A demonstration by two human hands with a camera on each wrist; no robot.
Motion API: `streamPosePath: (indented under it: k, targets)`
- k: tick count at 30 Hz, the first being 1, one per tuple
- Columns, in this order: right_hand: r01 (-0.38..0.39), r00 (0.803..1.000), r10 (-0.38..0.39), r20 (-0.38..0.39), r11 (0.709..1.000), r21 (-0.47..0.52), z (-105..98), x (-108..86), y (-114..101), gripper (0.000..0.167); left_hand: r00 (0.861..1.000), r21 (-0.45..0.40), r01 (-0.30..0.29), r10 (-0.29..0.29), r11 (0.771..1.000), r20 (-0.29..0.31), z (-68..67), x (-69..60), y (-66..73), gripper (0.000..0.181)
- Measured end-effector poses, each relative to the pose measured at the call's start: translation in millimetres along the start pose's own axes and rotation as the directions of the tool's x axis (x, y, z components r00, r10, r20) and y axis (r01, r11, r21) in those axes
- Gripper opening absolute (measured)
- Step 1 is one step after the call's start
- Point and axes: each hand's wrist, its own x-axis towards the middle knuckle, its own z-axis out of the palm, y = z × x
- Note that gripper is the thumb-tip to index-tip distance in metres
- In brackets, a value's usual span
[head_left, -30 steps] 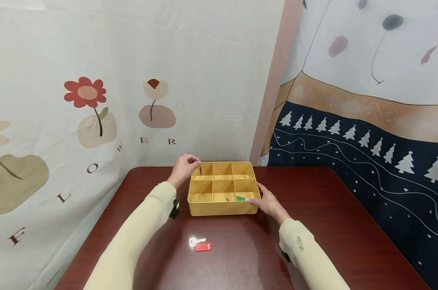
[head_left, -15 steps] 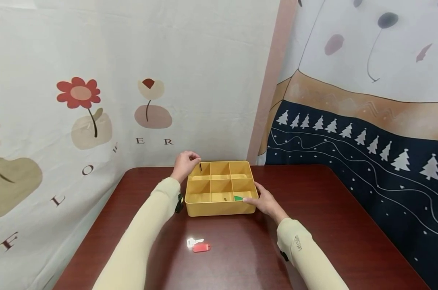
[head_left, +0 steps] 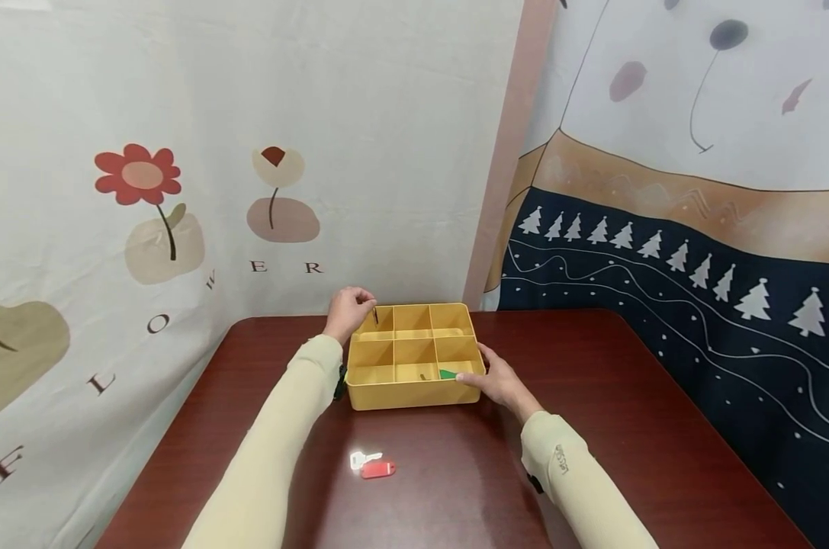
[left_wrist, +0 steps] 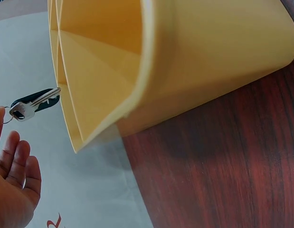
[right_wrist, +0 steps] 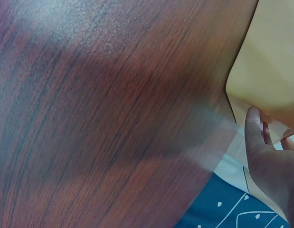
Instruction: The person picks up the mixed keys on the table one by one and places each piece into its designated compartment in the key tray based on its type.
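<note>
My left hand (head_left: 348,313) is at the back left corner of a yellow box (head_left: 414,396) divided into compartments. Its thumb and finger pinch a metal ring, clear in the left wrist view, from which a silver key (left_wrist: 24,112) and a black tag (left_wrist: 52,100) hang by the box's rim. My right hand (head_left: 499,379) grips the box's right side, thumb over the front rim and fingers along the outer wall. A green piece (head_left: 447,374) lies in the front right compartment, partly hidden by the front rim. A small brownish thing (head_left: 423,377) shows in the front middle compartment.
On the dark red wooden table (head_left: 448,473), in front of the box, lies another silver key (head_left: 363,460) with a red tag (head_left: 377,470). Printed cloths hang behind the table (head_left: 387,191) and along its right side (head_left: 675,267).
My left hand and the hanging key have risen slightly over the back left compartment. The whole scene has slid a little left in the head view. My right hand stays on the box.
</note>
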Motion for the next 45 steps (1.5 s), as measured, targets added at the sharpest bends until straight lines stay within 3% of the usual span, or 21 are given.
streamPosePath:
  k: [19,30,45]
  targets:
    - [0.013,1.000,-0.013,0.005,1.000,-0.014,-1,-3.4,-2,0.084,0.999,0.024,0.046,-0.046,0.999,0.012,-3.0,3.7,-4.9,0.017]
    - [0.016,1.000,-0.016,0.007,1.000,-0.002,-1,-4.0,-2,0.084,0.998,0.012,0.063,-0.064,0.998,0.017,-16.0,-3.5,-0.9,0.021]
    - [-0.002,1.000,0.002,0.014,1.000,0.002,-2,-2.8,-2,0.086,0.998,0.000,-0.023,0.023,1.000,0.057,-27.9,-19.0,3.1,0.019]
